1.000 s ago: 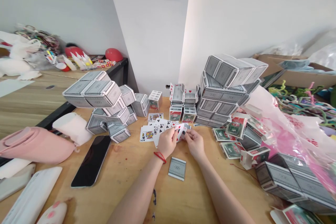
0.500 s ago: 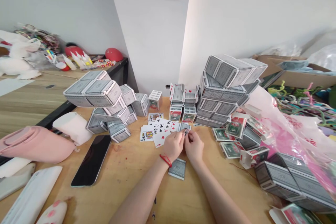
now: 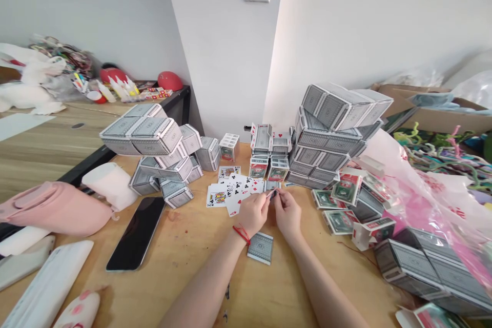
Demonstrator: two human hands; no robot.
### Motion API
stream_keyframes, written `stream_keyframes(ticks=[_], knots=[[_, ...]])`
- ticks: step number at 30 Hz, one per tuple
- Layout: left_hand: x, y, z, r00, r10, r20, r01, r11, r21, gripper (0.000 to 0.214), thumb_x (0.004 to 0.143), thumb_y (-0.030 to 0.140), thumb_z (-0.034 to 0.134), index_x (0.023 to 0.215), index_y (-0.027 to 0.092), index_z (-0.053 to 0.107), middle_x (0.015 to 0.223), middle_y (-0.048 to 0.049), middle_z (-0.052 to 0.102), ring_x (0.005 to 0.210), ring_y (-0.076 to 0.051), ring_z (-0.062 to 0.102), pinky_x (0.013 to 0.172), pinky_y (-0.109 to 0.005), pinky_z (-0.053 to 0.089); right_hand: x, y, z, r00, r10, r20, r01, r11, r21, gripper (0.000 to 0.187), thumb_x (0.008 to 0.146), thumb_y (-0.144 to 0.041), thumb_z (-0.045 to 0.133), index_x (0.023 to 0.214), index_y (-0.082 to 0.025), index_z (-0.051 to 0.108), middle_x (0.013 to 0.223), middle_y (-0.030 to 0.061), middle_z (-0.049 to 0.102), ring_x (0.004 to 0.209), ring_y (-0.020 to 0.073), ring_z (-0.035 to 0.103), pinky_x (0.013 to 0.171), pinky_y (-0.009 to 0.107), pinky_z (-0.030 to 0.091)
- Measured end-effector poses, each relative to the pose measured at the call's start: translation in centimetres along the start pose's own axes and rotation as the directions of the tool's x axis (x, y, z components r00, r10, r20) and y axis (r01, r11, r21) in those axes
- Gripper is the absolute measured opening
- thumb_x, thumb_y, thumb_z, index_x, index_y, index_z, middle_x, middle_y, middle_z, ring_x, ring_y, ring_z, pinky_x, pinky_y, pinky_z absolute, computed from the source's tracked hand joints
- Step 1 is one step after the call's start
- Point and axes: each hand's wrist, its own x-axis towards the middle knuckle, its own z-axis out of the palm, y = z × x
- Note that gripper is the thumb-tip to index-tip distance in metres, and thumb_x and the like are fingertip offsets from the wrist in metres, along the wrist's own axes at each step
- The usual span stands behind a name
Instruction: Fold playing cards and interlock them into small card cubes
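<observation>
My left hand point(image 3: 252, 213) and my right hand point(image 3: 287, 212) meet over the wooden table point(image 3: 192, 287), both pinched on a folded playing card point(image 3: 272, 194) held between their fingertips. A red string circles my left wrist. Just beyond the hands lies a spread of face-up playing cards point(image 3: 234, 192). A single face-down card point(image 3: 260, 247) rests on the table under my wrists.
Stacks of grey cubes made of cards stand at the left point(image 3: 154, 148) and right point(image 3: 334, 128), small card boxes point(image 3: 265, 156) between them. Loose card packs point(image 3: 346, 200) and a pink plastic bag point(image 3: 423, 195) lie right. A black phone point(image 3: 136, 233) and pink pouch point(image 3: 49, 210) lie left.
My hands came together from a fan of cards onto one folded card, and shifted slightly right; the camera tilted a little.
</observation>
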Motion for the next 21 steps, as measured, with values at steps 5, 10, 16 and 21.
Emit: stream_keyframes(ticks=[5,10,16,21], knots=[[0.0,0.5,0.0,0.993,0.11,-0.03,-0.108,0.993,0.056,0.024,0.086,0.02,0.034,0.1,0.018,0.053,0.071,-0.0045,0.061,0.067,-0.015,0.057,0.058,-0.026,0.043,-0.5,-0.1,0.2,0.996,0.031,-0.081,-0.033,0.999,-0.025,0.035,0.076,-0.041,0.046,0.096,-0.016,0.061,0.089,0.0085,0.067,0.076,0.019,0.062,0.069,0.029,0.046],[-0.1,0.8,-0.2,0.979,0.194,-0.066,-0.188,0.978,0.096,0.027,0.085,0.019,0.035,0.107,0.017,0.051,0.075,-0.0058,0.062,0.069,-0.015,0.059,0.059,-0.027,0.046,-1.0,-0.2,0.5,0.991,0.057,-0.119,-0.053,0.998,0.032,0.038,0.077,-0.04,0.046,0.101,-0.014,0.059,0.095,0.0104,0.066,0.083,0.0203,0.062,0.072,0.029,0.046],[-0.2,1.1,-0.4,0.975,0.213,-0.07,-0.203,0.972,0.121,0.031,0.084,0.017,0.037,0.114,0.015,0.047,0.079,-0.0063,0.063,0.069,-0.016,0.059,0.06,-0.028,0.045,-1.1,-0.8,0.4,0.989,0.016,-0.15,-0.021,0.999,-0.032,0.035,0.079,-0.04,0.043,0.096,-0.016,0.062,0.093,0.0086,0.067,0.083,0.0203,0.061,0.073,0.029,0.045],[-0.2,1.1,-0.1,0.984,0.165,-0.07,-0.159,0.984,0.083,0.025,0.085,0.018,0.035,0.103,0.016,0.052,0.071,-0.0053,0.061,0.065,-0.015,0.057,0.058,-0.026,0.042,-1.0,-1.1,0.1,0.985,0.02,-0.174,-0.031,0.998,-0.063,0.033,0.078,-0.039,0.043,0.09,-0.016,0.063,0.086,0.0081,0.068,0.076,0.0193,0.061,0.067,0.027,0.044]])
